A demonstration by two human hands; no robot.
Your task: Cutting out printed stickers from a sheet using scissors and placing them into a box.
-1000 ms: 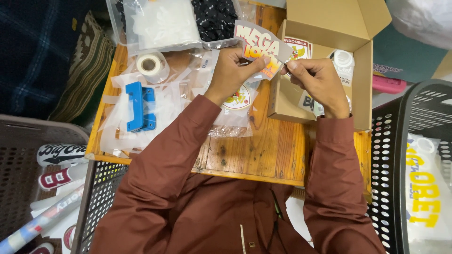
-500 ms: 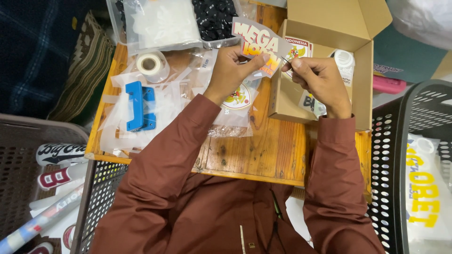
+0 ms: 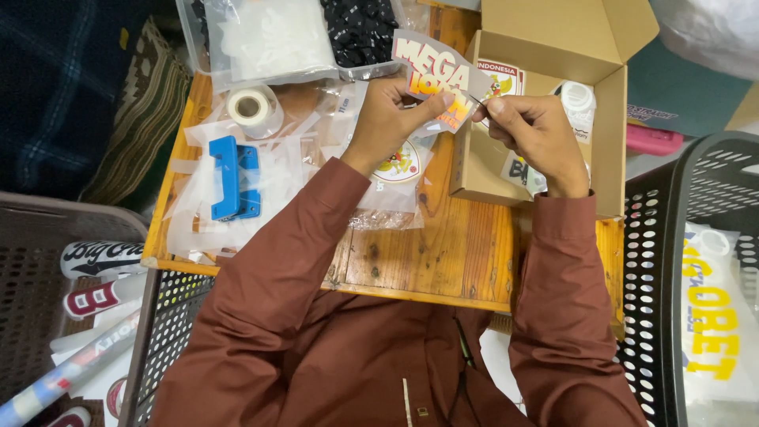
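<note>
My left hand [image 3: 393, 117] and my right hand [image 3: 531, 130] are raised above a small wooden table [image 3: 443, 253], both pinching a die-cut sticker [image 3: 433, 73] with red, orange and white lettering on a pale backing. The left thumb and fingers grip its lower left part. My right fingertips pinch its right edge, near the open cardboard box [image 3: 553, 103]. Both arms wear rust-brown sleeves. Beneath the hands lies a round sticker in a clear sleeve [image 3: 399, 168].
A blue tool [image 3: 233, 177], a tape roll [image 3: 251, 107] and clear plastic sleeves lie at the table's left. Bags of white and black parts [image 3: 292, 32] sit at the back. Perforated baskets [image 3: 672, 261] with printed stickers flank the table. A white bottle [image 3: 577, 99] stands inside the box.
The sticker has risen and tilted, so more of its lettered face shows above my left hand. Both hands stay almost where they were, still pinching it.
</note>
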